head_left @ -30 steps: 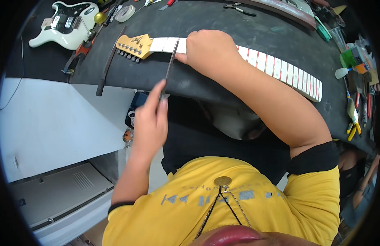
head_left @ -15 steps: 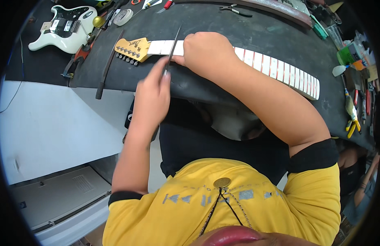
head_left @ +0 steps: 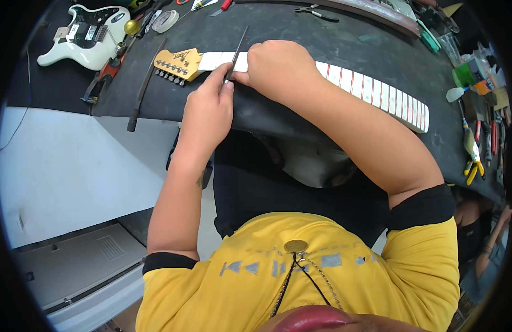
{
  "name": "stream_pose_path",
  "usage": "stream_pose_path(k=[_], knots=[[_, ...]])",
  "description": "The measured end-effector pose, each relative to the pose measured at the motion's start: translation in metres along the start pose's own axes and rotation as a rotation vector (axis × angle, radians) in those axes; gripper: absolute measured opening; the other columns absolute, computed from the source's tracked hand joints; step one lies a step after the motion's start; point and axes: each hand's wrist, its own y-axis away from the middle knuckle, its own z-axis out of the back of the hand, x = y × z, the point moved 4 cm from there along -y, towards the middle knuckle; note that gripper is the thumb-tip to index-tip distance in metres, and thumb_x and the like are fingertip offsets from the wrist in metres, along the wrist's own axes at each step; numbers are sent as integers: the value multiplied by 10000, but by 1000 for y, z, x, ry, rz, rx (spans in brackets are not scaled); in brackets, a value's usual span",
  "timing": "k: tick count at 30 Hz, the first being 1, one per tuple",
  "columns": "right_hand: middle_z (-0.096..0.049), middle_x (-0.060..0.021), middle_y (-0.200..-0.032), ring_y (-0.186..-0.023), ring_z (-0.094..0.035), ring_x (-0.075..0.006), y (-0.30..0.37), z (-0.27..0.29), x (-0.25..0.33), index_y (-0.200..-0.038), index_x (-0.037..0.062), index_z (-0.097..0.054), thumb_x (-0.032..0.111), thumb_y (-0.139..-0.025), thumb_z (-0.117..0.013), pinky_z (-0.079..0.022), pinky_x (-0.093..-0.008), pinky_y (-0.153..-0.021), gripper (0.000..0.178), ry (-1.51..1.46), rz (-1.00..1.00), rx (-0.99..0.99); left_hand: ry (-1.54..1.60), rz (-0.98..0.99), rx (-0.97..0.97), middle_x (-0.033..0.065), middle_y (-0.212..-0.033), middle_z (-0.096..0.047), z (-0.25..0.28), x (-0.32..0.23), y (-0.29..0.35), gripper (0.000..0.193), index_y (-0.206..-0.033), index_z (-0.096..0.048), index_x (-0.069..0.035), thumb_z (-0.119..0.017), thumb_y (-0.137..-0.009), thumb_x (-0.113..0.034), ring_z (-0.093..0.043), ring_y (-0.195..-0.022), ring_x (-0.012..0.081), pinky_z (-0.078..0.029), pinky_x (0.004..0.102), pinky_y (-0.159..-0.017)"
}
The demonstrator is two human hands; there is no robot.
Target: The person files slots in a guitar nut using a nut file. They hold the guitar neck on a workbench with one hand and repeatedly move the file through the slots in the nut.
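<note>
A guitar neck [head_left: 372, 91] lies across the dark bench, its fretboard covered in white strips with reddish lines between them. Its yellow-wood headstock [head_left: 174, 62] points left, tuners along the near edge. My left hand [head_left: 210, 108] is closed round the near end of a thin dark file [head_left: 239, 50], index finger along it. The file crosses the neck not far from the headstock; whether it touches the surface, I cannot tell. Just right of it, my right hand [head_left: 281, 69] is wrapped over the neck, thumb at the near edge. Its fingertips are hidden.
A second long tool with a dark handle [head_left: 133, 119] lies left of the headstock. At the far left rests a white guitar body [head_left: 87, 41]. Pliers [head_left: 318, 14] lie at the back; yellow-handled pliers [head_left: 474, 170] and other tools crowd the right. Another person's arm [head_left: 491, 243] shows at lower right.
My left hand has moved a little away from me, carrying the file farther across the neck. My right hand keeps its hold on the neck.
</note>
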Motion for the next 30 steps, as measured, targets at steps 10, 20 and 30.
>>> stream_pose_path(k=[10,20,30], knots=[[-816,-154,-863,-849,-823,-348,0,-1,-1,-907,57,-861,508,-976,-806,-663,-443,-763,459,-13,-7,8,-7,-29,-16,74,-786,-601,5,-1,28,405,-1532,-664,-37,-614,-1132,-84,-506,-717,127,-482,336,-701],[-821,-155,-874,-864,-826,-340,-1,-7,3,-903,61,-863,506,-979,-796,-664,-444,-764,456,-11,8,-16,31,-41,-60,202,-957,-736,13,17,79,395,-1506,-669,-21,-617,-1118,-69,-663,-883,326,-556,399,-811],[-796,-177,-824,-819,-817,-350,1,-3,-6,-849,20,-818,597,-991,-781,-663,-438,-737,595,-39,0,-46,47,-16,-17,330,-1093,-773,19,8,73,382,-1474,-682,-7,-629,-1107,-101,-760,-1000,518,-608,450,-884]])
